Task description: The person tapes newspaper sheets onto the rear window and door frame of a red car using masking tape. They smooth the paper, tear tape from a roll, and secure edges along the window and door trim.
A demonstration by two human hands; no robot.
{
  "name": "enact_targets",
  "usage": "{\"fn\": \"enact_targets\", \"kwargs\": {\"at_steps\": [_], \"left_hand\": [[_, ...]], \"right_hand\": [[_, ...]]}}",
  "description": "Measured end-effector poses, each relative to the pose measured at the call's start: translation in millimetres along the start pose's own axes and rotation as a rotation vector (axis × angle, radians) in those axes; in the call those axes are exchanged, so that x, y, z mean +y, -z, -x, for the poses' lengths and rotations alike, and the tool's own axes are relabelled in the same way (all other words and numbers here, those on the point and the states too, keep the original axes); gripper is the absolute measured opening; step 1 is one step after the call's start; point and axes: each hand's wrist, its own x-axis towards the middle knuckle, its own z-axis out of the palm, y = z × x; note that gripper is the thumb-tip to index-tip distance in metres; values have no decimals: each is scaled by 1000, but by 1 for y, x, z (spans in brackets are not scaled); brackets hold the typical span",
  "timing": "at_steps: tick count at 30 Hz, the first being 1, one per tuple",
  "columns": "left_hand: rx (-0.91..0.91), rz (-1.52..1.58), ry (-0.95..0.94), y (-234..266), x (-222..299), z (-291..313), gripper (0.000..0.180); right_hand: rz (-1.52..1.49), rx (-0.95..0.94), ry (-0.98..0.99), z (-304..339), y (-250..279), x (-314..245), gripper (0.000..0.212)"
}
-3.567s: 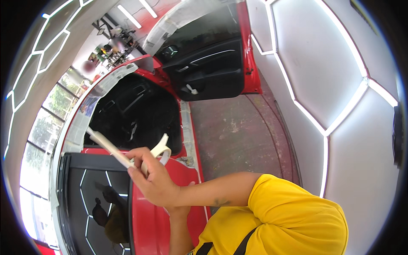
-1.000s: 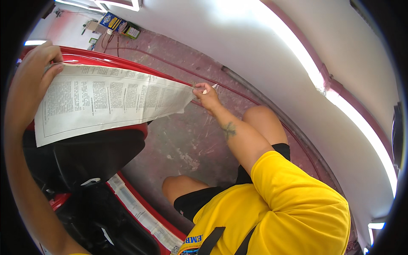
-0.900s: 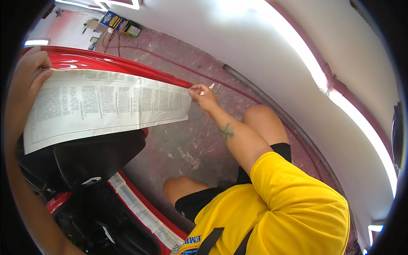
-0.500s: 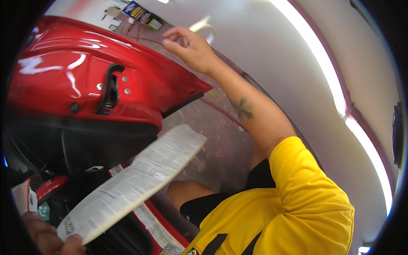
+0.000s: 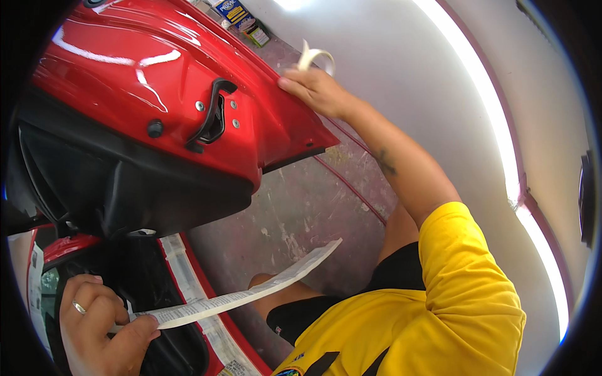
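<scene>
My left hand, with a ring on one finger, pinches one end of a long strip of printed paper that has a pale tape-like band along its edge. The strip stretches to the right over the door sill and my knee, its far end free. At the outer edge of a glossy red car door, my right hand has its fingertips at or near the panel. A pale roll of masking tape sits at that hand, its fingers curled at it; some fingers are blurred.
A black latch piece sits on the door, above black lower trim. Taped paper covers the red sill. Boxes stand by the white wall. A red hose crosses the stained floor.
My right hand has come down and right to the door edge with the tape roll. My left hand has risen, and the paper strip has turned edge-on and lower. The view has shifted.
</scene>
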Motion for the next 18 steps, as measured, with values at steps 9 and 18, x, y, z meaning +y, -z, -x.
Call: {"fn": "enact_targets", "kwargs": {"at_steps": [9,18], "left_hand": [[35,119,222,-6,17,-13,24],[-4,66,56,-14,9,-16,25]], "right_hand": [[191,-104,-395,151,-43,125,41],[213,63,-561,186,-19,124,41]]}}
